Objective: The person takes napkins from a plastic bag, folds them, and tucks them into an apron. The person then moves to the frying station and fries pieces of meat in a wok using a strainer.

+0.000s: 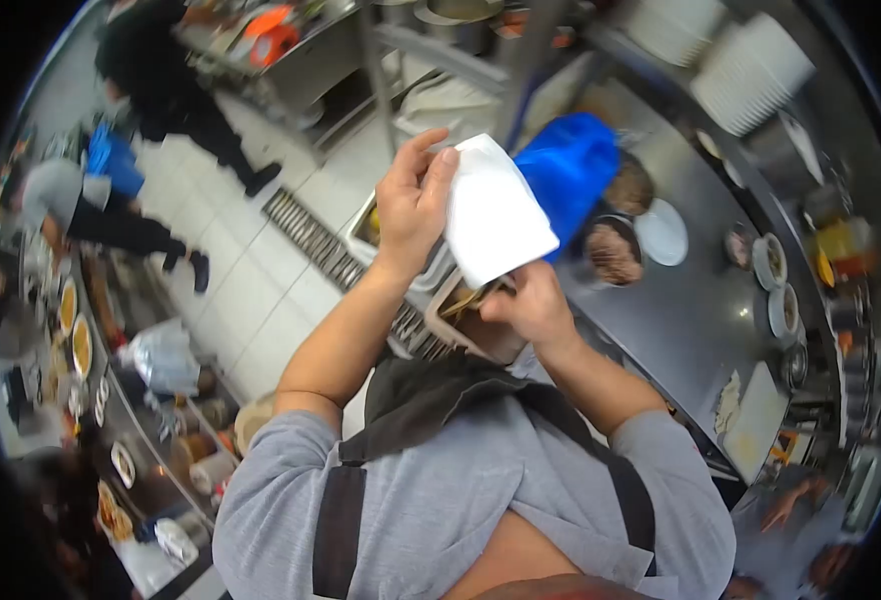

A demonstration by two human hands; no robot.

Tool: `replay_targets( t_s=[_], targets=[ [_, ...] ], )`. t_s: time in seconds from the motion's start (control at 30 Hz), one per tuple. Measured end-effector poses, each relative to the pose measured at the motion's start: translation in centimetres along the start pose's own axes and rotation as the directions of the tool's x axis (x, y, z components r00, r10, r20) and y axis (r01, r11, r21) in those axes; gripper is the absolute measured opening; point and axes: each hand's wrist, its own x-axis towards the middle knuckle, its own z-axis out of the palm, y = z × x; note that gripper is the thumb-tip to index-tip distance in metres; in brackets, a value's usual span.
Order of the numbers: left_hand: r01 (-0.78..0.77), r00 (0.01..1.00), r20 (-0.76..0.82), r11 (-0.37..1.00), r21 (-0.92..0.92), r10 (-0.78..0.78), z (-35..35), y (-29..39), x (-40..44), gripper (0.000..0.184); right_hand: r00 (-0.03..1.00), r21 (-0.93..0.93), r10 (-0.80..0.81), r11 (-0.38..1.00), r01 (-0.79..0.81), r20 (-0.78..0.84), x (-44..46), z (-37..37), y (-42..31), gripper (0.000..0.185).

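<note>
My left hand (416, 205) is raised, thumb and fingers closed on the side of a white, squarish sheet-like piece (499, 210). Whether it is paper or thin plastic I cannot tell. Just below its lower edge, my right hand (536, 310) has its fingers curled in; what they hold is hidden. Beneath that hand sits a light-coloured tub (441, 315) with thin yellowish-brown strips showing at its opening. A bright blue bag or cloth (571, 175) lies behind the white piece, on the steel counter (661, 310).
On the counter are a bowl of pinkish meat (613, 252), a pale round lid or plate (663, 234) and a white cutting board (761, 425). Stacked white containers (751, 75) stand above. Two people work at left, beyond a floor drain grate (311, 240).
</note>
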Motion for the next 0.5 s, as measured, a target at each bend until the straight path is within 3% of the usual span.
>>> replay_targets(
  t_s=[0.03,0.1,0.13,0.17,0.23,0.27,0.3,0.37,0.4,0.43,0.47,0.5],
  targets=[
    [-0.028,0.997,-0.076,0.999,0.041,0.032,-2.9,-1.2,-0.6,0.032,0.993,0.102,0.109,0.989,-0.105,-0.036,1.7,2.9,0.1,0.059],
    [-0.057,0.994,-0.085,0.996,0.073,0.063,-9.3,-2.6,-1.7,0.038,0.952,0.222,0.271,0.946,-0.237,-0.140,5.0,8.5,0.2,0.035],
    [0.058,0.994,-0.089,0.996,-0.068,-0.064,-12.3,-1.9,-2.2,0.043,0.928,0.295,0.358,0.902,-0.316,-0.100,6.2,10.5,0.8,0.037],
    [0.066,0.990,-0.118,0.996,-0.052,-0.072,-15.5,-2.0,-2.1,0.043,0.928,0.341,0.368,0.881,-0.327,-0.062,7.5,12.5,2.0,0.032],
    [0.484,0.874,0.196,0.830,-0.278,-0.444,-22.2,-2.1,-1.5,0.045,0.920,0.399,0.388,0.837,-0.375,0.053,10.0,16.2,4.5,0.026],
    [0.584,0.804,0.266,0.789,-0.191,-0.532,-25.3,-2.0,-1.2,0.052,0.915,0.396,0.394,0.830,-0.394,0.085,11.3,18.1,5.1,0.026],
    [0.552,0.807,0.289,0.832,-0.059,-0.515,-27.7,-1.9,-0.7,0.060,0.911,0.343,0.394,0.844,-0.412,0.124,12.6,20.1,5.7,0.025],
    [0.589,0.789,0.314,0.795,-0.144,-0.528,-31.3,-1.4,0.3,0.066,0.896,0.300,0.408,0.844,-0.444,0.177,14.3,23.7,6.9,0.024],
    [0.590,0.791,0.299,0.795,-0.141,-0.534,-32.5,-1.5,0.7,0.066,0.909,0.184,0.391,0.892,-0.413,0.144,15.5,25.4,7.6,0.024],
    [0.496,0.862,0.210,0.854,-0.157,-0.462,-33.4,-2.0,1.0,0.064,0.923,0.060,0.368,0.925,-0.376,0.111,16.5,26.8,7.9,0.024],
    [0.396,0.917,0.122,0.903,-0.163,-0.380,-34.3,-2.7,1.2,0.062,0.962,-0.133,0.256,0.961,-0.242,0.097,17.6,28.1,7.4,0.024],
    [0.399,0.916,0.116,0.902,-0.164,-0.384,-35.2,-3.7,1.4,0.062,0.960,-0.133,0.260,0.960,-0.245,0.102,18.4,29.0,7.6,0.024]
  ],
)
